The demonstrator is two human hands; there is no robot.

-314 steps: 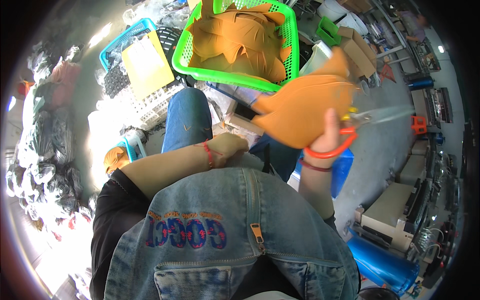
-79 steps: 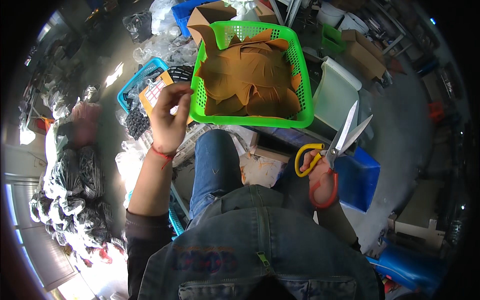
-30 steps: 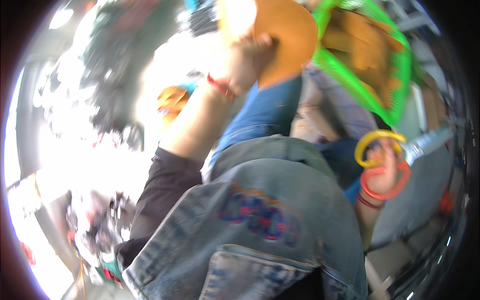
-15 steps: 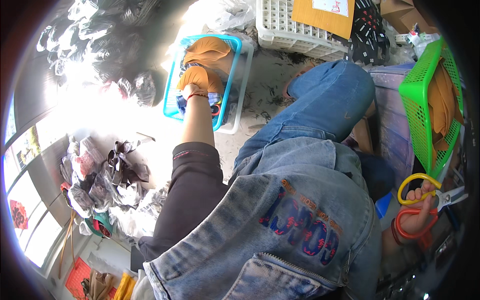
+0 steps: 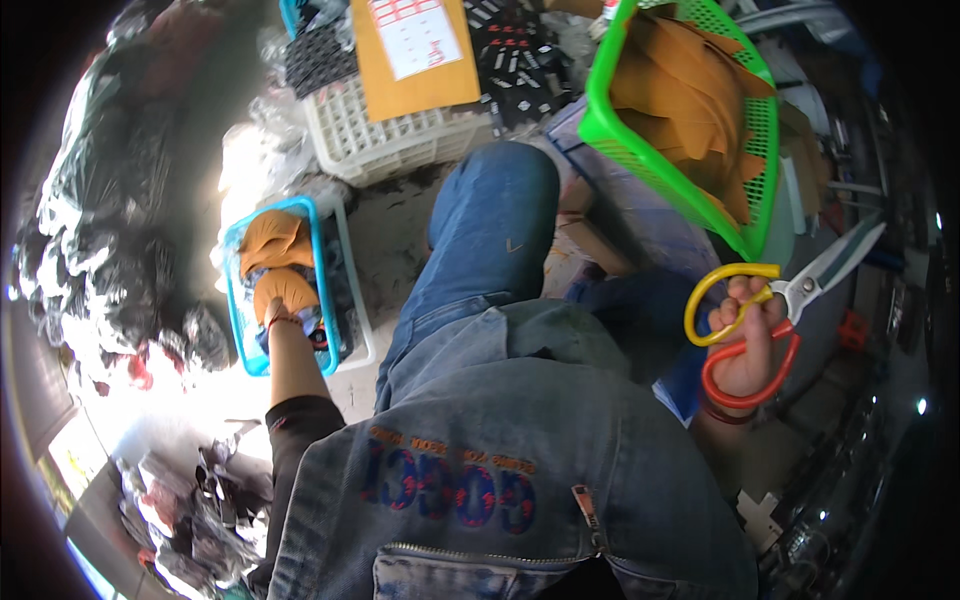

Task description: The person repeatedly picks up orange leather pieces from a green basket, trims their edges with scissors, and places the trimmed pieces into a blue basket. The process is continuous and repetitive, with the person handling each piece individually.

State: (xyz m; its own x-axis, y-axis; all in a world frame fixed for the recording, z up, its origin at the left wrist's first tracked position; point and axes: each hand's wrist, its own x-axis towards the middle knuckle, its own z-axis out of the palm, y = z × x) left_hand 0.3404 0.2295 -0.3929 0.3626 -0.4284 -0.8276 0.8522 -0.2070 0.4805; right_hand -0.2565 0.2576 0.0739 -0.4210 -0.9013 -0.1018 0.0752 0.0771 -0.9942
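Note:
Away to the left, my left hand (image 5: 275, 309) reaches into a blue plastic basket (image 5: 318, 230). Its fingers grip the near edge of a curved orange-tan piece (image 5: 284, 286) that looks like fabric; the fingertips are mostly hidden. Another stack of orange-tan pieces (image 5: 275, 236) lies just beyond, with dark and blue bits below. On the right my right hand (image 5: 745, 350) is closed around scissors (image 5: 805, 287) with one yellow and one red handle loop. Their blades point up and away, slightly parted. Near them stands a green slotted basket (image 5: 600, 100) holding flat orange-tan pieces (image 5: 685, 90).
A white plastic crate (image 5: 345, 130) stands ahead, a tan board (image 5: 375, 90) with a paper sheet on it. Black printed material (image 5: 510, 60) lies beside it. Filled plastic bags (image 5: 100, 220) line the left, more bags (image 5: 190, 510) nearer. My jeans-clad knee (image 5: 505, 190) rises between the baskets.
The whole view has swung to the right, so the blue basket sits further left and the green basket shows more fully. My left hand stays at the orange-tan piece; my right hand still holds the scissors.

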